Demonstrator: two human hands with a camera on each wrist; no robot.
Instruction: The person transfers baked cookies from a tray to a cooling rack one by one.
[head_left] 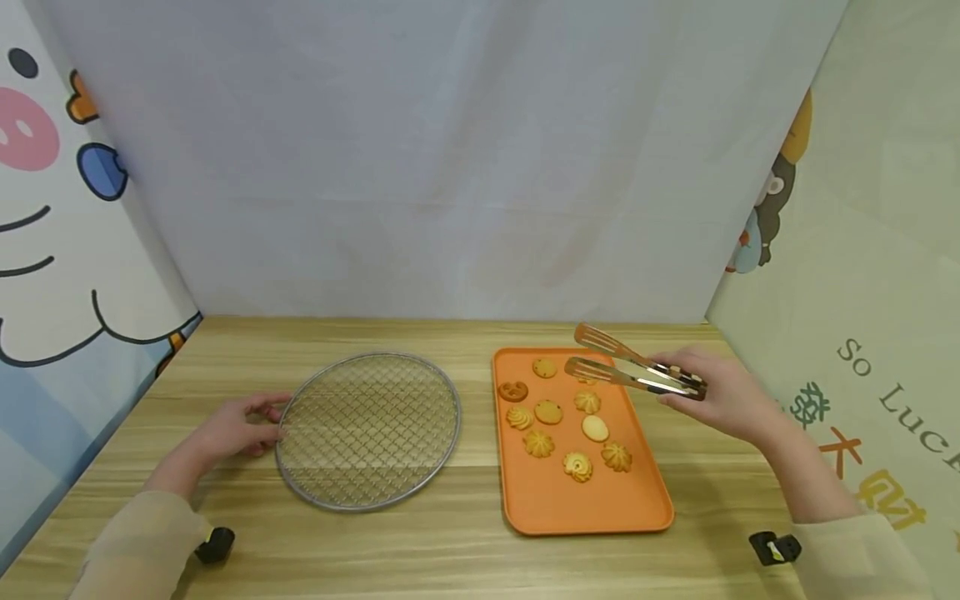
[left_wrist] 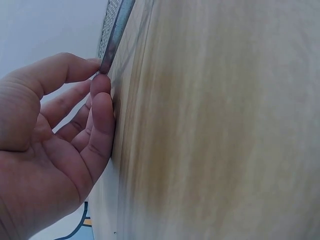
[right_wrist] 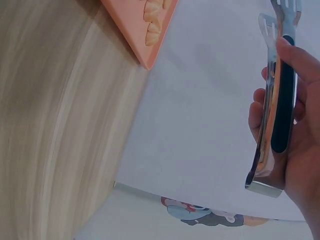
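Note:
My left hand [head_left: 238,429] pinches the left rim of a round wire mesh rack [head_left: 369,433] between thumb and fingers, as the left wrist view shows close up. The rack lies over the wooden table. My right hand [head_left: 720,396] grips metal tongs [right_wrist: 280,105] with dark handle pads, holding them above the right side of an orange tray [head_left: 585,508]. The slotted tips of the tongs stand apart with nothing between them. On the tray lie several cookies of different shapes, among them a pretzel-shaped one [head_left: 513,392], a plain oval one [head_left: 596,428] and a flower-shaped one [head_left: 538,443].
The wooden table [head_left: 465,558] meets a pale cloth backdrop [head_left: 450,167] at its far edge. Printed cartoon curtains [head_left: 90,233] stand to the left, and a curtain with lettering [head_left: 870,333] to the right. Each wrist wears a small black camera mount.

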